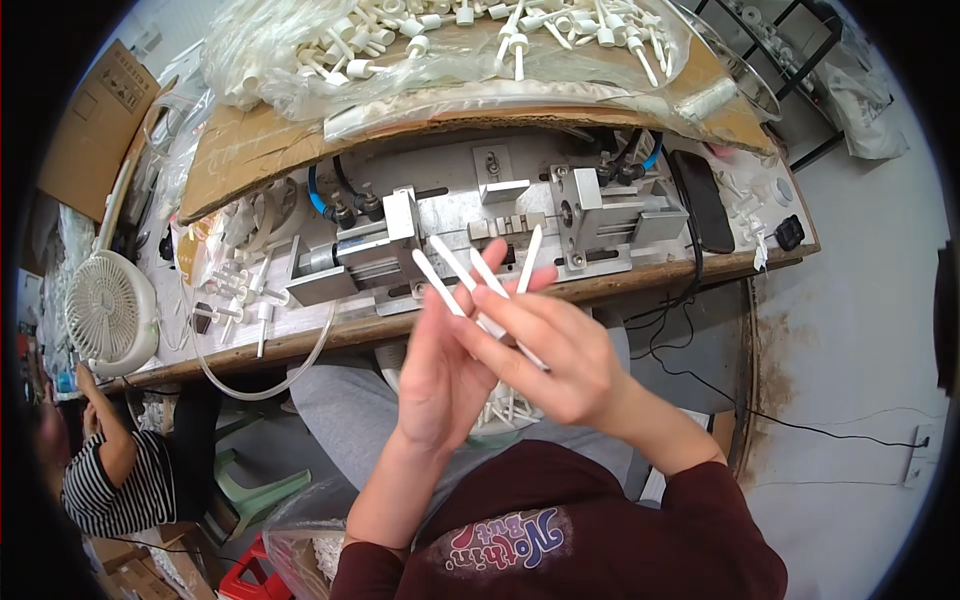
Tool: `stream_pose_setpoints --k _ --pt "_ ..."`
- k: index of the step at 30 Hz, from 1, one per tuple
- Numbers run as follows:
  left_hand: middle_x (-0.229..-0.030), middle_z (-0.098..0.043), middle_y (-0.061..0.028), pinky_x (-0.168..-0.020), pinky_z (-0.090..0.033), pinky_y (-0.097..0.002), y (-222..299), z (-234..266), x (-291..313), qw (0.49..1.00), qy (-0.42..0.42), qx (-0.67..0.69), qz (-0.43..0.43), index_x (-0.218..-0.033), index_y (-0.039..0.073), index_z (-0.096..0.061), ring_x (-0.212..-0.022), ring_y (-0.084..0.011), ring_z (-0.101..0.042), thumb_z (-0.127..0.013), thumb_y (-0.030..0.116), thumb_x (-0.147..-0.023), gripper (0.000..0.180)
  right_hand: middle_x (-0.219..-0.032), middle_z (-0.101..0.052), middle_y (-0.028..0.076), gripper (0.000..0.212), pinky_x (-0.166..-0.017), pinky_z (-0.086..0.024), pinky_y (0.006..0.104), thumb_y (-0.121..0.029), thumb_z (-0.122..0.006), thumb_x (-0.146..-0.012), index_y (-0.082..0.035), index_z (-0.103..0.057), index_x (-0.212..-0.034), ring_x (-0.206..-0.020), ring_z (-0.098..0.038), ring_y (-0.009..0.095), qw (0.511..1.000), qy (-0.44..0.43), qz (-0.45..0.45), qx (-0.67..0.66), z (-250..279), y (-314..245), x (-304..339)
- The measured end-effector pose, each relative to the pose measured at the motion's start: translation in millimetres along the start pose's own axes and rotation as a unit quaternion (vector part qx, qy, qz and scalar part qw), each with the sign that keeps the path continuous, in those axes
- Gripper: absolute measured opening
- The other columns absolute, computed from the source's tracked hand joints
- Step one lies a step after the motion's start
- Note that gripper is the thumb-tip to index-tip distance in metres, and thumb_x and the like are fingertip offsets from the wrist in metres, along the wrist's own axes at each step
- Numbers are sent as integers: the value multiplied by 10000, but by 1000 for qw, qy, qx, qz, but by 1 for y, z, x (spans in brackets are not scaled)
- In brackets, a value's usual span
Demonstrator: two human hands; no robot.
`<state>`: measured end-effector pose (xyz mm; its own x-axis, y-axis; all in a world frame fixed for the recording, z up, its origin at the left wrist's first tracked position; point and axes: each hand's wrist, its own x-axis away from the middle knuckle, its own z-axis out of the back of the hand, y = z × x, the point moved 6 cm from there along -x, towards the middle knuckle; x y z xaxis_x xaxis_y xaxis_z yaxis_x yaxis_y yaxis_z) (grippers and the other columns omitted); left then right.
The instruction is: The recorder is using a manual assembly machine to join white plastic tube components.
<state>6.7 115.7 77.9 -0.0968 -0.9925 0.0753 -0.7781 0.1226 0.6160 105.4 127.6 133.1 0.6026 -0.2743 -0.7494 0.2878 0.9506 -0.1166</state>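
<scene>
Here, my left hand cups half-open beneath white sticks my right hand pinches; fan at workbench's left, black rack beyond right.

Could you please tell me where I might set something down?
A patch of benchtop looks bare at front left, between loose white parts, the clear hose and the wooden edge. It is crowded right of the black phone, with white pieces, and on the cardboard, heaped with white fittings. The left hand and right hand occupy the middle.
</scene>
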Motion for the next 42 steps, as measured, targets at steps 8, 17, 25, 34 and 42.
stream_pose_setpoints --k 8,17,25,34,42 --pt "-1321 -563 -148 -1073 -418 -389 -11 26 4 996 90 -17 -1 -1522 35 -323 -1243 -221 -537 -280 370 -1101 540 -1374 -544 237 543 -1002 -515 431 -5 -664 -798 57 -558 -1327 -1206 -598 368 974 -109 -106 -168 -12 3 15" --pt "-1363 -546 -87 -1054 -412 -366 -19 20 5 990 131 -42 12 -1493 19 -391 -1235 -175 -530 -368 279 -1084 485 -1331 -596 218 493 -927 -557 402 16 -692 -816 39 -578 -1296 -1104 -664 336 963 -79 -152 -210 -8 19 29" --pt "-1195 -576 -69 -863 -488 -328 -15 33 6 990 131 -57 -11 -1512 7 -344 -1039 -142 -573 -414 231 -1060 509 -1363 -576 223 391 -847 -581 362 24 -730 -785 39 -648 -1167 -1050 -691 300 966 -8 -169 -194 -3 26 26" --pt "-918 -548 -25 -568 -416 -233 -7 31 23 975 155 -146 -61 -1344 -34 -473 -709 -85 -521 -426 255 -1042 420 -1268 -629 165 347 -845 -553 375 -13 -753 -758 -10 -692 -1100 -1024 -667 290 975 -40 -182 -118 -20 48 35" --pt "-918 -549 -31 -536 -370 -223 -4 34 25 978 152 -130 -64 -1257 -36 -521 -644 -69 -460 -394 286 -1066 396 -1223 -680 156 278 -625 -472 272 -73 -648 -728 8 -670 -992 -659 -651 134 984 -125 -95 81 -33 46 15"
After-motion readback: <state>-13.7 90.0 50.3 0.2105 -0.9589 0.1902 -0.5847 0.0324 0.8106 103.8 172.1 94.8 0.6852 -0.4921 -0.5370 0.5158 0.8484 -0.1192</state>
